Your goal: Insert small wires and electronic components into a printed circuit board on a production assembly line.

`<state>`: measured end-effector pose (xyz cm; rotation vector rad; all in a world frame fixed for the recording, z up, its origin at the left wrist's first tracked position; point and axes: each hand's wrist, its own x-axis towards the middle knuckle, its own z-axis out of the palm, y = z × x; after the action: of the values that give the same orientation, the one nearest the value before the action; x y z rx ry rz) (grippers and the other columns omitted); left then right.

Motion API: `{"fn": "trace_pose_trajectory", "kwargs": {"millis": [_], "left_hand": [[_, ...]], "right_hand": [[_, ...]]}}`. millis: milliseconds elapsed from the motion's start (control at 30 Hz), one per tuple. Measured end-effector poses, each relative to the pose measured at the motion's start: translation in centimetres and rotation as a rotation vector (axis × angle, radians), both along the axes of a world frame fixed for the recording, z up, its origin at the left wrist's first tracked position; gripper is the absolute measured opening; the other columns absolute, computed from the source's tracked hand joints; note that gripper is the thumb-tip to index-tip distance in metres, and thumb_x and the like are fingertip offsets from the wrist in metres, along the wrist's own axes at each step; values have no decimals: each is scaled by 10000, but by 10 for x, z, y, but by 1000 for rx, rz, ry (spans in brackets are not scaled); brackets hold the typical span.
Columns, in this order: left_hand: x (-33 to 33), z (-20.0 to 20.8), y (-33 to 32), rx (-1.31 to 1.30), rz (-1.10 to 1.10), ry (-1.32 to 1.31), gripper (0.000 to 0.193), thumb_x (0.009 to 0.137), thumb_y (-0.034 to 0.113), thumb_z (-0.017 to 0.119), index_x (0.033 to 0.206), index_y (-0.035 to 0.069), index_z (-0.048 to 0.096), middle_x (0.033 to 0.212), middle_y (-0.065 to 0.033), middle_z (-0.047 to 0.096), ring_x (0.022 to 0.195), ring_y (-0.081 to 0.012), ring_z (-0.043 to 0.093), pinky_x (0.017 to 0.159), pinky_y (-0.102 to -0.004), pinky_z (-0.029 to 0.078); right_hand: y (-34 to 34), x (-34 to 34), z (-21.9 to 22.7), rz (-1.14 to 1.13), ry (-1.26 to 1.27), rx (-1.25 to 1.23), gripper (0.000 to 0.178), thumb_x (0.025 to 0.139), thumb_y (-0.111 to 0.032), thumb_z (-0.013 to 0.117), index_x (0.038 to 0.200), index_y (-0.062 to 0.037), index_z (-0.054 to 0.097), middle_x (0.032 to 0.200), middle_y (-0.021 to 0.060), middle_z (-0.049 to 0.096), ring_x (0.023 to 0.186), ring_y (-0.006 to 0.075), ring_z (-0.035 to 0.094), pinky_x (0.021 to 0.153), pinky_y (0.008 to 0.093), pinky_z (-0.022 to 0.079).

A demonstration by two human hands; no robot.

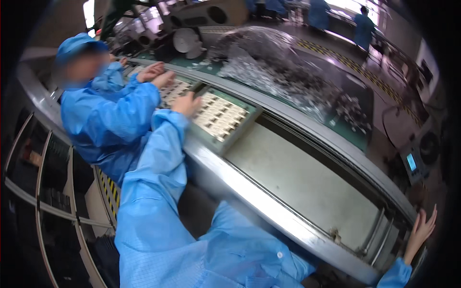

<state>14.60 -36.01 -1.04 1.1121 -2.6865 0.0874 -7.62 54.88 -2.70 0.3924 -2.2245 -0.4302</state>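
Note:
My left hand [186, 104] reaches to the near-left side of a green tray [244, 129] that holds rows of cream-coloured small parts [221, 115]. Motion blurs this hand; its fingers look extended and apart, at the tray's edge, and I see nothing held in them. Far off to the right, my right hand [419, 233] is open with fingers spread, beside the right end of the metal conveyor line [269, 204]. Whether it touches the frame there I cannot tell.
A co-worker in blue [103, 115] stands at left, hands [156, 74] above another tray of cream parts [175, 91]. Clear plastic bags with dark parts [283, 67] lie on a green surface behind the line. A fan-like device with a lit screen [411, 162] stands right.

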Motion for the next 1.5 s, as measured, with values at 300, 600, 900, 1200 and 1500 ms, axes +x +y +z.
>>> {"fn": "trace_pose_trajectory", "kwargs": {"millis": [300, 600, 900, 1200, 1500], "left_hand": [[-5, 26, -10, 244, -261, 84, 721, 904, 617, 511, 1322, 31, 558, 1132, -269, 627, 1072, -414, 586, 935, -452, 463], [-16, 44, -97, 864, -889, -73, 536, 955, 371, 587, 1395, 78, 500, 840, -152, 706, 753, -256, 686, 688, -352, 496], [-132, 37, -47, 92, -1168, 178, 214, 845, 224, 653, 1021, 106, 676, 951, -86, 675, 961, -301, 632, 783, -408, 486], [-216, 2, -4, 83, -1001, 138, 150, 787, 189, 644, 922, 148, 695, 955, -58, 668, 985, -284, 628, 835, -461, 448], [-211, 33, -26, 396, -1122, -52, 264, 779, 176, 658, 1023, 78, 653, 871, -90, 686, 876, -284, 661, 744, -422, 497]], "right_hand": [[-289, 73, 57, 413, -235, -160, 218, 875, -67, 620, 1088, -31, 651, 1462, 226, 425, 1332, 399, 414, 1092, 456, 314], [-617, 43, 68, 495, -508, -221, 212, 867, -202, 662, 1070, -142, 668, 1364, 146, 508, 1296, 352, 438, 1076, 470, 320], [-715, -7, 42, 182, -644, -438, 205, 873, -248, 649, 1023, -109, 657, 1084, 109, 602, 1095, 311, 550, 892, 468, 415], [-730, -15, 1, 166, -444, -486, 261, 875, -338, 667, 948, -88, 651, 1011, 96, 619, 1011, 309, 578, 812, 474, 414], [-681, -1, 48, 312, -590, -688, 184, 867, -165, 624, 963, -10, 651, 818, 101, 713, 748, 251, 686, 689, 330, 526]]}}
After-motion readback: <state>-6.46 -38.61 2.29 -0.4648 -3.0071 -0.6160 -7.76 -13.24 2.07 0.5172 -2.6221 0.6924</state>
